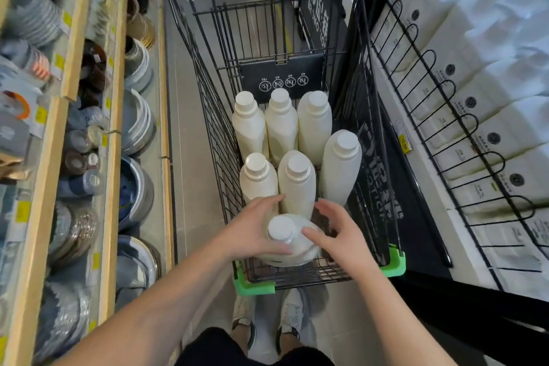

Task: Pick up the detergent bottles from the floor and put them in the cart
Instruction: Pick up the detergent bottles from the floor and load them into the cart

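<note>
A black wire shopping cart [208, 74] with green corner bumpers stands in the aisle in front of me. Several white detergent bottles [282, 128] stand upright inside it in two rows. One more white detergent bottle [289, 246] is at the cart's near end, seen from above with its cap towards me. My left hand [255, 232] wraps its left side. My right hand [335, 235] touches its right side, with fingers spread over the shoulder. The bottle's lower part is hidden by my hands.
Wooden shelves [114, 128] with stacked plates and bowls line the left. White packaged goods behind black wire dividers [445, 140] fill the right. Grey floor [190, 175] runs between the left shelf and the cart. My shoes [292, 315] stand just behind the cart.
</note>
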`<action>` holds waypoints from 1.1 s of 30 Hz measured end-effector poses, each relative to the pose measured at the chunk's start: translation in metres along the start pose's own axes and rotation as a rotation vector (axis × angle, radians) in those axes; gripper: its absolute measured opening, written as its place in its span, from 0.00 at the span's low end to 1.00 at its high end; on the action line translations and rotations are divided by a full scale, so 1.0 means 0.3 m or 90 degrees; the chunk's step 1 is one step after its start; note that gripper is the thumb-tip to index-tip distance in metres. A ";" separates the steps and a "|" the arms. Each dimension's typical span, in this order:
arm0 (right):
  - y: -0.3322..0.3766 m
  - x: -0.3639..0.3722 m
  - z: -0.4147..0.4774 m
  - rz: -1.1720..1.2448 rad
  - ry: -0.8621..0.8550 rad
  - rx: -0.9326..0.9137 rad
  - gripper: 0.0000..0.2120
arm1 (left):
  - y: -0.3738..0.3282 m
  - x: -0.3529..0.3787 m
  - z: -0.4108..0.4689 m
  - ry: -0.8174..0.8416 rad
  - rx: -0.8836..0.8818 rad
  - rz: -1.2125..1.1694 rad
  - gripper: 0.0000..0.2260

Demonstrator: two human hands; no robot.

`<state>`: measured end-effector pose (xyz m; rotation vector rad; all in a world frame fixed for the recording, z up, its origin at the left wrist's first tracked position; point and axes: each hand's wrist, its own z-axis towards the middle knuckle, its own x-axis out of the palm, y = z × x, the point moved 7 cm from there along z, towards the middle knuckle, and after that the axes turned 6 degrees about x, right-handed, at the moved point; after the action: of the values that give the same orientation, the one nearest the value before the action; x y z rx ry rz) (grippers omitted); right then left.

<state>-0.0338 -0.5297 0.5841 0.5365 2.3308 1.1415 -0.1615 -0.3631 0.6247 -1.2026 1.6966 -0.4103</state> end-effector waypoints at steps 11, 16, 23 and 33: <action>0.592 -0.360 -0.283 0.022 -0.168 -0.261 0.31 | -0.597 -0.384 -0.035 -0.152 0.291 0.045 0.38; 0.853 -0.520 -0.573 0.013 -0.301 -0.393 0.29 | -0.974 -0.513 -0.176 -0.188 0.507 0.016 0.34; 1.082 -0.595 -1.038 -0.001 -0.511 -0.517 0.30 | -1.335 -0.593 -0.432 -0.125 0.786 -0.045 0.35; 1.020 -0.438 -1.385 -0.028 -0.737 -0.448 0.28 | -1.411 -0.460 -0.604 0.088 0.955 -0.114 0.36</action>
<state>-0.1285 -0.6814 1.0857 0.6194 0.8893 1.0897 -0.0885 -0.4818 1.0846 -0.1664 0.8748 -1.5278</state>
